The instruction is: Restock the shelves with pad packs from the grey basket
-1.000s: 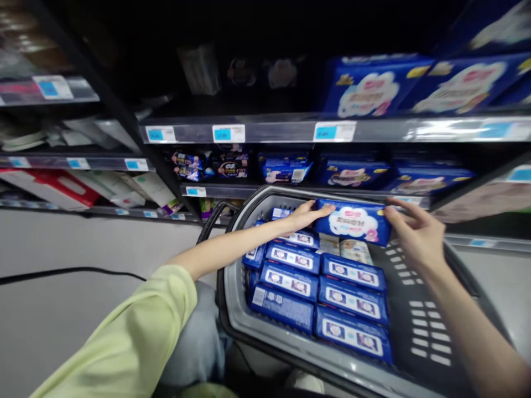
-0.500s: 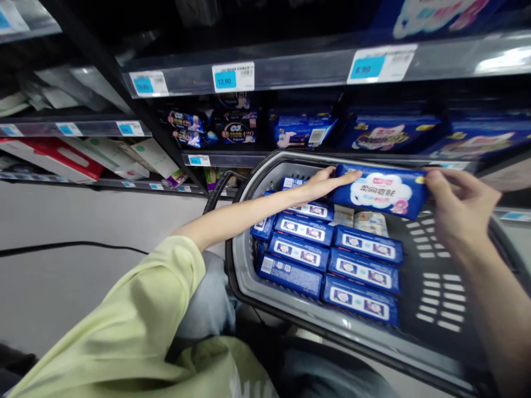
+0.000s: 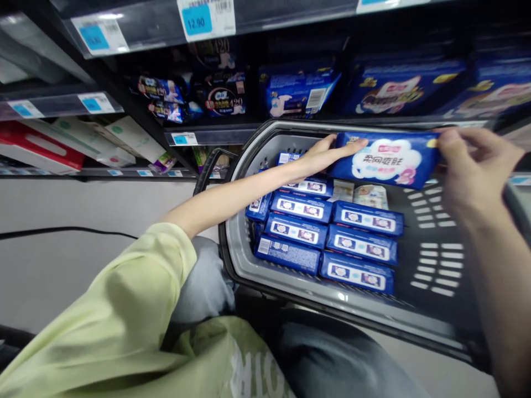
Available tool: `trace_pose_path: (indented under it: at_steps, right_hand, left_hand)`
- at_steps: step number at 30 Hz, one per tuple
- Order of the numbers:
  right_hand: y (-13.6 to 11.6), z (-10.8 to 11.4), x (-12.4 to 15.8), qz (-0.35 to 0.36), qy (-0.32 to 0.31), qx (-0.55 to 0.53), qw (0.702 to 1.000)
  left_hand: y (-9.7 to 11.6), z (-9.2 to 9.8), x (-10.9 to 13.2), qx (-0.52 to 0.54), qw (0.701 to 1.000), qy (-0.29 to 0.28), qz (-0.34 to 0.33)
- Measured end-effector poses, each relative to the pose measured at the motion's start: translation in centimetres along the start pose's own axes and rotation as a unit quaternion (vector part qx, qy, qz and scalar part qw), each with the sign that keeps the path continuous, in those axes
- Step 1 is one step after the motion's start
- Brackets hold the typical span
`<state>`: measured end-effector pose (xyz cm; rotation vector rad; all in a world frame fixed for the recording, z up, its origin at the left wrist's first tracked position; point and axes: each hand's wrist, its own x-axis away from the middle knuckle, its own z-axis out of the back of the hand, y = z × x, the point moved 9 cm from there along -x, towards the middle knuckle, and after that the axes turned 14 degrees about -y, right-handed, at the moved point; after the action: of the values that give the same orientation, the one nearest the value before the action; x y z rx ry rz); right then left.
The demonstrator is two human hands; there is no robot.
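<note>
A blue pack of sanitary pads (image 3: 388, 158), its white cloud label facing me, is held above the far side of a grey shopping basket (image 3: 232, 243). My left hand (image 3: 327, 155) grips the pack's left end, thumb across the front. Round its right end close the fingers of my right hand (image 3: 473, 166). Beneath, several similar blue packs (image 3: 359, 272) lie in rows in the basket's left and middle part. Two pale packages (image 3: 370, 196) lie partly hidden under the held pack.
Shelves with price tags (image 3: 206, 19) run behind the basket, holding more blue packs (image 3: 398, 88) and dark packs (image 3: 222, 97). Red and white boxes (image 3: 41, 146) stand on the lower left shelf. A black cable (image 3: 66, 229) crosses the floor. The basket's handle (image 3: 203, 177) sticks out at left.
The view has tilted down, so shelves and basket sit higher in the picture. Both hands still hold the same pack over the basket, with little visible movement relative to it.
</note>
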<state>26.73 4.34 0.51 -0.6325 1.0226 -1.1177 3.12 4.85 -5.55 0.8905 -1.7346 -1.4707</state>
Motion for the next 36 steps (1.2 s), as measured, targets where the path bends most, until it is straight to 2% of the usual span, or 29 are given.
trace_pose_path:
  at_steps: [3,9,12,14,16,19,24,27,30,33,36]
  right_hand:
    - [-0.3,-0.1,0.0,0.002,0.006,-0.021,1.000]
    - [-1.8,-0.6,0.1,-0.004,0.011,-0.079,0.997]
    - [-1.7,-1.6,0.1,-0.041,-0.022,-0.137,0.989]
    - [-1.7,-2.2,0.1,-0.058,-0.037,-0.161,0.985]
    - [-1.7,-2.5,0.1,-0.065,-0.046,-0.179,0.981]
    - [-1.5,-2.9,-0.1,-0.075,-0.067,-0.212,0.972]
    - [-1.2,-3.2,-0.6,-0.076,-0.106,-0.241,0.962]
    - [-1.2,-3.0,-0.9,-0.065,-0.123,-0.240,0.961]
    - [-1.2,-2.8,-1.1,-0.061,-0.131,-0.242,0.959]
    - [-1.5,-2.7,-1.2,-0.060,-0.130,-0.251,0.957]
    - [-1.8,-2.8,-1.3,-0.056,-0.130,-0.261,0.955]
  left_hand:
    - [0.6,-0.2,0.1,-0.054,0.998,-0.014,-0.012]
    - [3.6,0.1,1.9,-0.196,0.978,0.037,-0.055]
    - [5.6,-1.0,2.9,-0.312,0.942,0.013,-0.123]
    - [6.0,-1.8,3.3,-0.380,0.913,-0.019,-0.149]
    - [6.2,-2.2,3.5,-0.434,0.886,-0.035,-0.159]
    - [6.6,-2.3,3.8,-0.494,0.853,-0.027,-0.164]
    - [8.6,-2.6,4.4,-0.551,0.821,-0.031,-0.144]
    - [11.2,-3.2,5.2,-0.596,0.790,-0.057,-0.132]
    - [15.2,-3.6,6.9,-0.629,0.764,-0.073,-0.126]
    - [20.1,-3.1,9.4,-0.603,0.781,-0.069,-0.148]
    - [23.9,-0.5,11.4,-0.548,0.821,-0.049,-0.153]
